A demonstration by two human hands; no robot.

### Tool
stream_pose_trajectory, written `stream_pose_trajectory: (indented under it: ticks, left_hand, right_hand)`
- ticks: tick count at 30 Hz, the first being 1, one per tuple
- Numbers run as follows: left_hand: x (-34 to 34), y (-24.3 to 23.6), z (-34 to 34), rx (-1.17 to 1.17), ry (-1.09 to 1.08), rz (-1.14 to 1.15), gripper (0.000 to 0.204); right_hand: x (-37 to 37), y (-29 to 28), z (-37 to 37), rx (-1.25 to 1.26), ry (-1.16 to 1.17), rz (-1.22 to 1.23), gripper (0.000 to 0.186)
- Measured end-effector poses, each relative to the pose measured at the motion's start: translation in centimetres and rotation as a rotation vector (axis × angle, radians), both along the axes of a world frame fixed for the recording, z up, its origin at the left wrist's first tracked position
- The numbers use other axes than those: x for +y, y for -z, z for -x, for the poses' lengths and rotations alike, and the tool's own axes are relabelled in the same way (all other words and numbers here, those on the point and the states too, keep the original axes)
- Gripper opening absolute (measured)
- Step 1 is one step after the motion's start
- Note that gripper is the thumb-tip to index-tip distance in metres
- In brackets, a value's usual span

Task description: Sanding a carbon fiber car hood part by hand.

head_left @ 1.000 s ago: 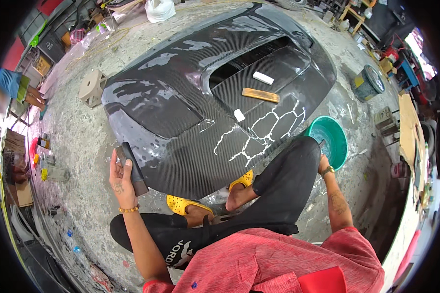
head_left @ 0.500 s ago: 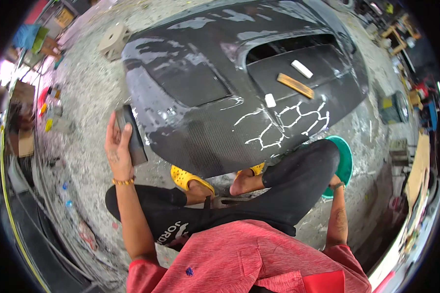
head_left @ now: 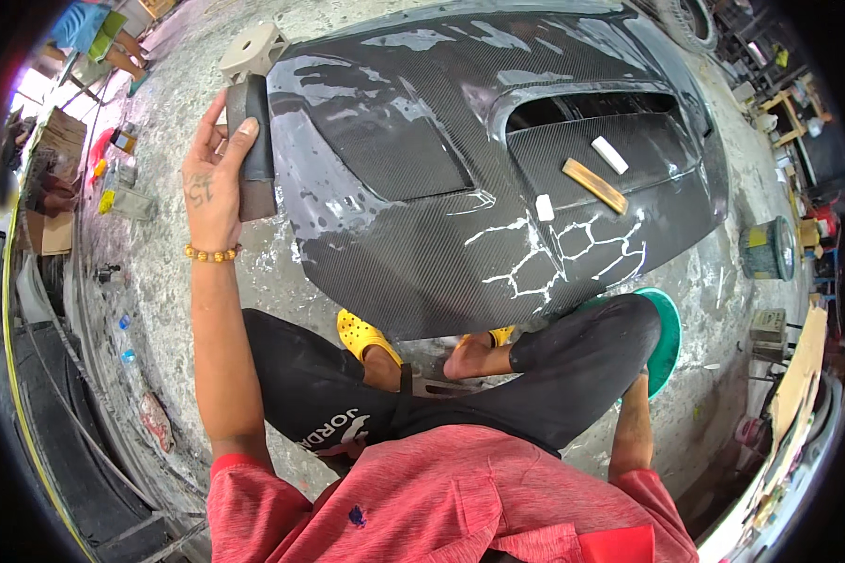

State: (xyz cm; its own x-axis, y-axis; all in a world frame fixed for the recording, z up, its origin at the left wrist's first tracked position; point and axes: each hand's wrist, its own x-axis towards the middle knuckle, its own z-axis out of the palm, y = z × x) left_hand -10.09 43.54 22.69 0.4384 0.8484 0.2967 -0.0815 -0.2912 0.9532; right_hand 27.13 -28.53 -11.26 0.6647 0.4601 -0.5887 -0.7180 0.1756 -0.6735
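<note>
My left hand is closed around a long black sanding block, thumb on its near face. Brownish-grey paper shows at the block's lower end. The block is held up at the left edge of a carbon-fibre car hood, which lies before my feet. White outlines cover part of its right front. A wooden stick and two white blocks, one long and one short, lie on it. My right forearm reaches down to a green bucket beside my right knee; the fingers are hidden there.
A beige plastic stool stands beyond the hood's far left corner. Another person's legs show at the upper left. A dark tub stands on the right. Wood and clutter line both sides of the concrete floor.
My left hand has moved up and away from me with the sanding block along the hood's left side. My right hand has sunk out of sight by the bucket. The view has shifted slightly.
</note>
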Motion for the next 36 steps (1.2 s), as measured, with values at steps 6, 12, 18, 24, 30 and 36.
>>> stream_pose_trajectory:
  ticks: [6, 12, 18, 24, 30, 36]
  left_hand:
    - [0.5, 2.9, -2.8, -0.134, 0.018, 0.113, 0.064]
    - [2.8, 4.0, -3.3, -0.139, -0.057, 0.145, 0.066]
    - [3.8, 4.9, -3.1, -0.216, -0.13, 0.164, 0.065]
    - [3.4, 4.0, -1.9, -0.186, -0.178, 0.146, 0.066]
    - [2.7, 3.7, -0.4, -0.218, -0.199, 0.15, 0.066]
    - [2.0, 3.3, 0.5, -0.239, -0.2, 0.14, 0.065]
  right_hand:
    - [7.8, -13.8, -8.6, -0.183, 0.312, -0.363, 0.03]
    - [36.6, -23.2, -4.9, -0.343, -0.244, -0.295, 0.039]
    - [58.4, -19.4, 4.4, -0.269, -0.753, -0.366, 0.049]
    - [65.0, -15.2, 13.2, -1.276, -1.012, 0.048, 0.059]
    - [61.4, -11.6, 21.9, -2.133, -1.108, 0.662, 0.087]
    - [64.9, -11.3, 20.3, -2.272, -1.105, 0.689, 0.095]
